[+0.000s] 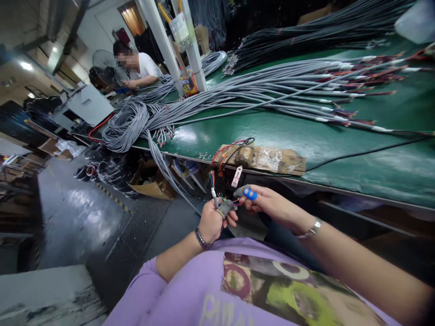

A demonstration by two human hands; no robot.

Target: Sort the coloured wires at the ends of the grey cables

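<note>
My left hand (214,220) is closed around a grey cable end (213,185) whose coloured inner wires stick up above the fist; a grey finger cot covers one finger. My right hand (268,203) is pinched close beside it, with a blue finger cot on one fingertip, touching the thin coloured wires between the two hands. Both hands hover in front of the green table's (374,163) near edge, over my lap. A taped wooden block (265,158) with red and black leads sits on the table edge just above the hands.
Long bundles of grey cables (272,86) lie across the green table and spill off its left end (125,122). Black cables (306,31) are piled at the back. Another person (139,68) works at the far left. Cardboard boxes (149,181) stand under the table.
</note>
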